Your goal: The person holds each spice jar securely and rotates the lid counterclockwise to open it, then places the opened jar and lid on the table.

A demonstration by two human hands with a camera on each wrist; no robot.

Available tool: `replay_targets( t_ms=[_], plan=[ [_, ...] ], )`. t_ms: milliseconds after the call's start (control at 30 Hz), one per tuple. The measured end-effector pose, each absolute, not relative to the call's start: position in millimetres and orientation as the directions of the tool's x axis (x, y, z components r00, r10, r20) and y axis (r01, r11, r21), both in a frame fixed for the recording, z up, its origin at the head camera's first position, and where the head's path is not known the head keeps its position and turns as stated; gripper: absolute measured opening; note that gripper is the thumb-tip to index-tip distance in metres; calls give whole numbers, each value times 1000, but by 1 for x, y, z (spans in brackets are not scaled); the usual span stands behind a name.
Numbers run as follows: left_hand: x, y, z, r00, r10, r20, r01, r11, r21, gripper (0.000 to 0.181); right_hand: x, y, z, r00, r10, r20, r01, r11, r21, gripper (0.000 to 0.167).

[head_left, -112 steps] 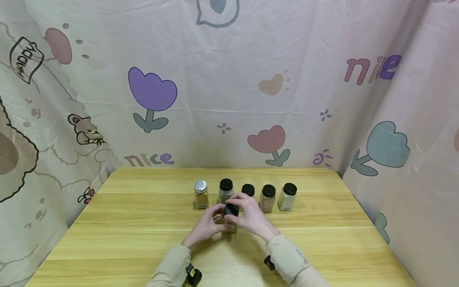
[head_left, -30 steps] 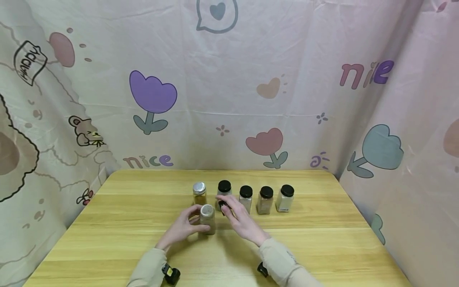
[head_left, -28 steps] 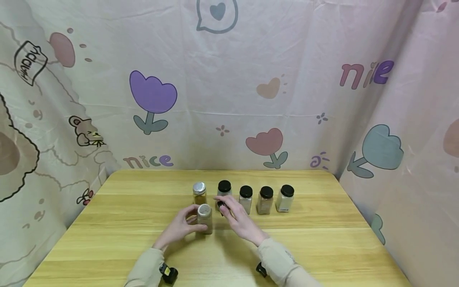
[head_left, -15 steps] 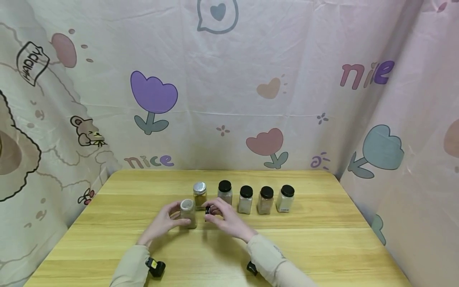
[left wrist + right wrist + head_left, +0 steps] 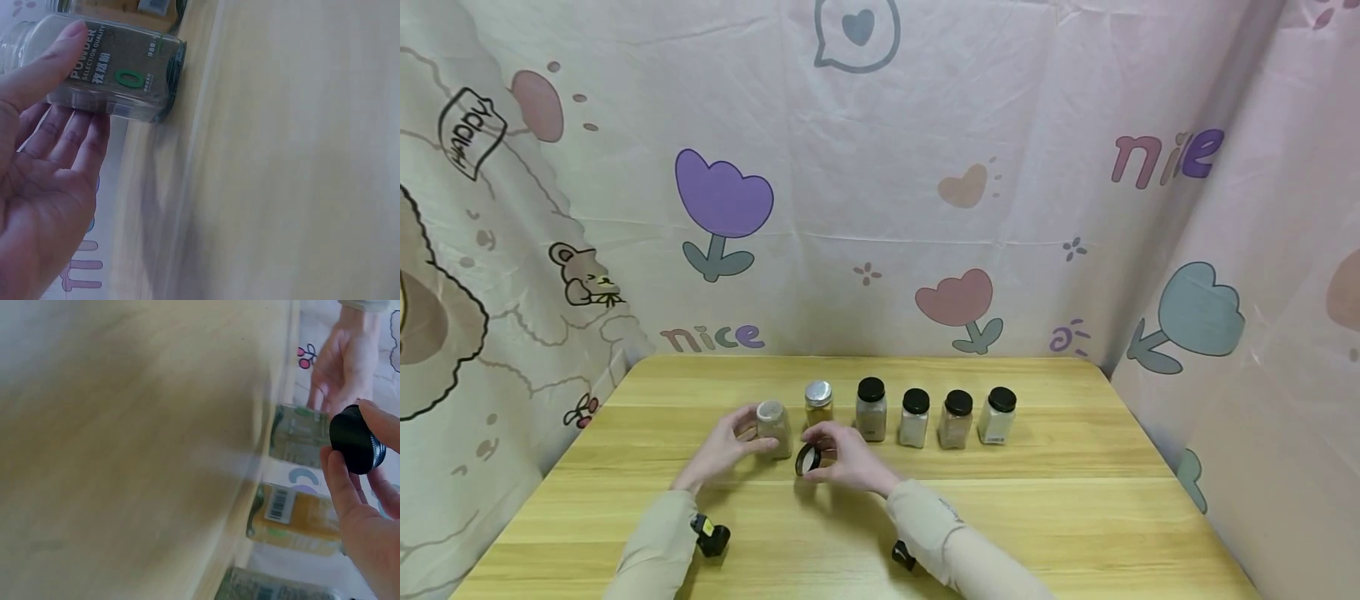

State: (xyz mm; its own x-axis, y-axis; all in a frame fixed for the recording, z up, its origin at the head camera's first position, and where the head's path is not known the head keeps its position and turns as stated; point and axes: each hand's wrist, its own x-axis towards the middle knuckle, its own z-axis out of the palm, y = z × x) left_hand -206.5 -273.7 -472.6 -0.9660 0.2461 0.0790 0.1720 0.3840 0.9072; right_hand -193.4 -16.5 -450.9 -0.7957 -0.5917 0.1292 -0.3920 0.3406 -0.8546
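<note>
My left hand (image 5: 724, 452) grips a glass spice jar (image 5: 775, 431) of grey-brown powder, thumb on one side and fingers on the other. The jar's black lid is off, showing a pale top. In the left wrist view, the label on the jar (image 5: 112, 69) reads "POWDER" with a green 0. Whether its base touches the table cannot be told. My right hand (image 5: 853, 461) pinches the round black lid (image 5: 808, 459) at its edge, just right of the jar, with the pale inside facing left. The right wrist view shows the lid (image 5: 353, 440) between thumb and fingers.
Right of the held jar stands a silver-capped jar of yellow powder (image 5: 819, 403). Several black-capped jars continue the row: a taller one (image 5: 871, 412), a white one (image 5: 913, 421), a brown one (image 5: 955, 422) and a pale one (image 5: 997, 418). A printed curtain (image 5: 850, 208) hangs behind the wooden table (image 5: 1037, 517).
The lid has come off the jar. My left hand has carried the jar leftward to beside the silver-capped jar. My right hand has moved left with the lid and turned it on edge.
</note>
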Motion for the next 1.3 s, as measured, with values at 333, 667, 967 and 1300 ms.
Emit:
replay_targets(
  t_ms=[333, 667, 967, 1300],
  plan=[
    [-222, -287, -467, -973, 222, 65, 150, 392, 908, 75, -202, -38, -456, -798, -603, 9, -337, 434, -836, 62],
    [-230, -294, -460, -966, 257, 36, 143, 412, 900, 76, -213, -60, -461, -816, -578, -14, -357, 523, -774, 57],
    [-234, -296, -459, -963, 262, 62, 173, 424, 889, 74, -216, -79, -470, -833, -554, 1, -350, 525, -776, 50],
    [-230, -305, -461, -940, 328, 92, 232, 418, 879, 75, -218, -91, -471, -844, -536, 28, -390, 576, -719, 51]
  ],
)
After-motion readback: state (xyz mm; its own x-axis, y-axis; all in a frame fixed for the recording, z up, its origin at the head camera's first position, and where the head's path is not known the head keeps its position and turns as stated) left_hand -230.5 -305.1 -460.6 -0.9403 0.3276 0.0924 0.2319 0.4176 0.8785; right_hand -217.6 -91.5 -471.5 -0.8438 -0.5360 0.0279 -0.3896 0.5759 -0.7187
